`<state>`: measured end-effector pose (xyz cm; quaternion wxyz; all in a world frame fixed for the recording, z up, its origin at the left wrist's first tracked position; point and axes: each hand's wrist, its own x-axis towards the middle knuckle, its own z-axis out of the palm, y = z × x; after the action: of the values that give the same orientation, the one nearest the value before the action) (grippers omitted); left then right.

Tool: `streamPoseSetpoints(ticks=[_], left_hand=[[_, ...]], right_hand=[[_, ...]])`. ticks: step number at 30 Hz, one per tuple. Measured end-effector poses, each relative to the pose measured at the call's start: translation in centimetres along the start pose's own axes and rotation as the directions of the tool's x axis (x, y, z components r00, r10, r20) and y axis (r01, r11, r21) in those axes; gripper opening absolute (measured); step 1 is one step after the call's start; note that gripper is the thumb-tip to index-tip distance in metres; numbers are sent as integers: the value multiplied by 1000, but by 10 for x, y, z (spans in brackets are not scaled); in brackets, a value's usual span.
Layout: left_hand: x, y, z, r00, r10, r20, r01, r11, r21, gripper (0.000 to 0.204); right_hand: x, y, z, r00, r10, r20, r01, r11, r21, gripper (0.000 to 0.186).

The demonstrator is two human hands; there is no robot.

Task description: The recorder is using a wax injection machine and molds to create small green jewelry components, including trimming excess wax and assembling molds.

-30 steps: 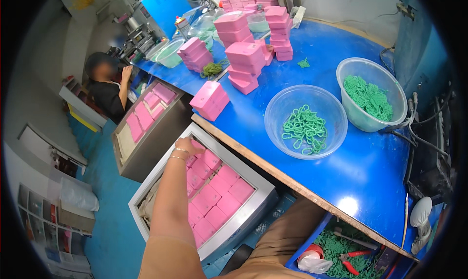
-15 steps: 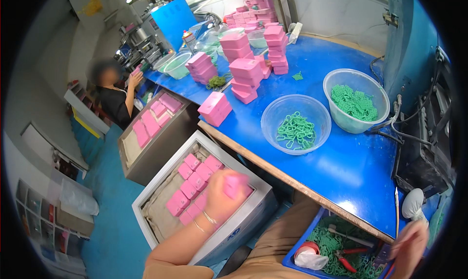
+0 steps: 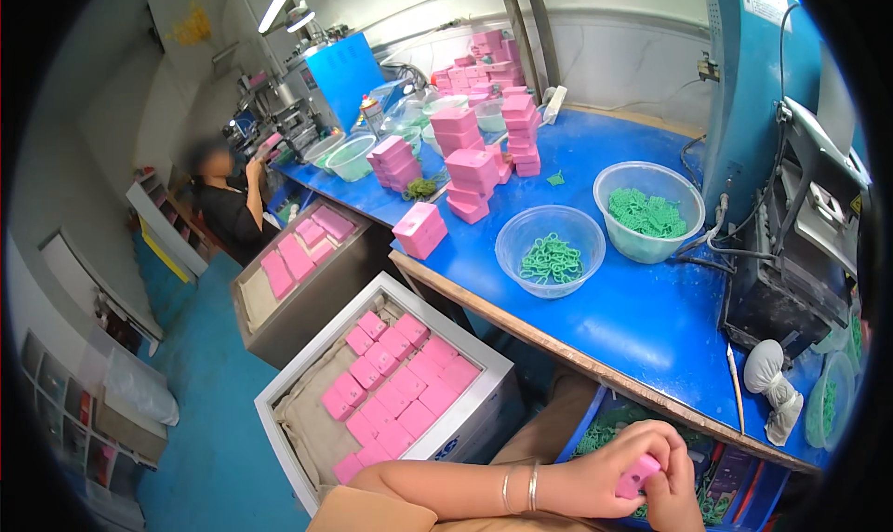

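Observation:
Low at the right, my left hand (image 3: 605, 472), with bracelets at its wrist, is closed round a small pink block (image 3: 636, 477). My right hand (image 3: 675, 497) meets it there, its fingers closed on the same block, which partly hides between the two. Both hands are over a blue bin (image 3: 579, 432) that contains green pieces. To the left stands a white-rimmed box (image 3: 499, 369) lined with beige cloth, where several pink blocks (image 3: 406, 383) lie in rows.
On the blue table (image 3: 651, 332) are a clear bowl of green looped pieces (image 3: 551, 259), a bowl of green mesh-like pieces (image 3: 648, 213) and stacked pink blocks (image 3: 473, 174). A second box (image 3: 262, 341) stands farther left. Beyond it is a person (image 3: 228, 197). Dark equipment (image 3: 781, 295) occupies the table's right side.
My left hand has moved from over the white-rimmed box to the right, carrying a pink block. My right hand has come in from the right edge and now grips the block too.

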<state>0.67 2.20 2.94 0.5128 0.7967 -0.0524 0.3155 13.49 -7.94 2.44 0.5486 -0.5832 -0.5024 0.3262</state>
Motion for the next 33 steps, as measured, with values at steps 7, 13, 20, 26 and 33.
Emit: streamPoseSetpoints(ticks=[7, 13, 20, 26, 33], left_hand=[[-6, 6, -4, 800, -577, 162, 537, 569, -623, 24], [-6, 0, -1, 805, -587, 88, 365, 372, -853, 20], [5, -2, 0, 741, -663, 105, 334, 229, -914, 25], [1, -9, -2, 772, -626, 109, 290, 195, -937, 23], [-3, -21, -8, 819, -554, 148, -61, -340, -938, 21]], right_hand=[[-2, -8, -4, 986, -46, 163, 79, 976, -204, 25], [-2, -8, -3, 968, 234, 94, -251, 936, 246, 40], [-1, -5, -4, 949, 302, 91, -306, 812, 498, 40], [1, -2, 0, 965, 241, 99, -256, 805, 535, 41], [9, -3, -19, 952, 285, -109, -19, 414, 910, 39]])
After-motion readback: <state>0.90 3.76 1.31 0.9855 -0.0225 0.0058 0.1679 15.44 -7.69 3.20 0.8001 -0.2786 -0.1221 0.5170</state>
